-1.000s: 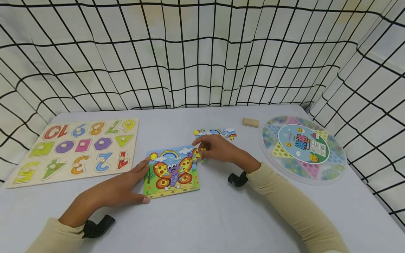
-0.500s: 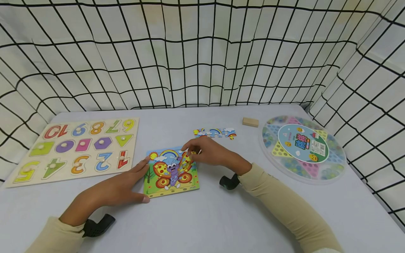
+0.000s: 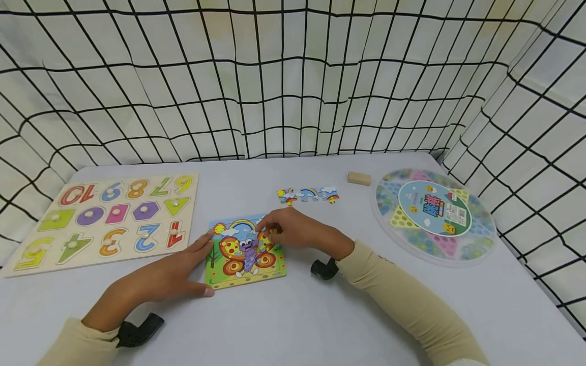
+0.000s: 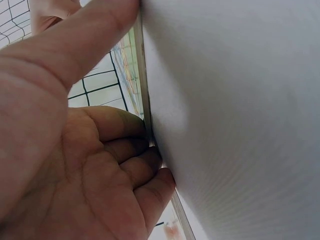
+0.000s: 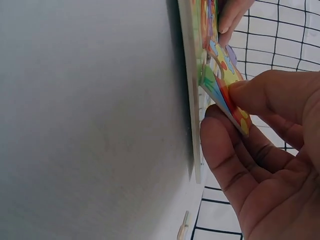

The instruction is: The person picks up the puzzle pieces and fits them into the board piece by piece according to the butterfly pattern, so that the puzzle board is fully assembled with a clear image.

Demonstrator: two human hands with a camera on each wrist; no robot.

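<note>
A butterfly jigsaw puzzle board (image 3: 249, 254) lies flat on the white table. My left hand (image 3: 167, 277) rests along its left side, fingertips touching the edge and thumb by the near corner. In the left wrist view those fingers (image 4: 120, 125) bend slightly against the board's rim. My right hand (image 3: 295, 229) is over the board's upper right part. Between thumb and fingers it pinches a puzzle piece (image 5: 229, 71) with yellow, red and green print, tilted, its lower end at the board's surface. Fingers hide part of the butterfly's right wing in the head view.
Loose puzzle pieces (image 3: 309, 194) lie in a row behind the board. A small wooden block (image 3: 359, 178) sits farther right. To the left is a number-and-shape peg board (image 3: 103, 218), to the right a round Chinese checkers set (image 3: 435, 213). Black netting (image 3: 274, 96) surrounds the table's back and sides.
My right hand has moved left with the puzzle piece, from beside the board's right edge to over its upper right part. My left hand stays at the left edge.
</note>
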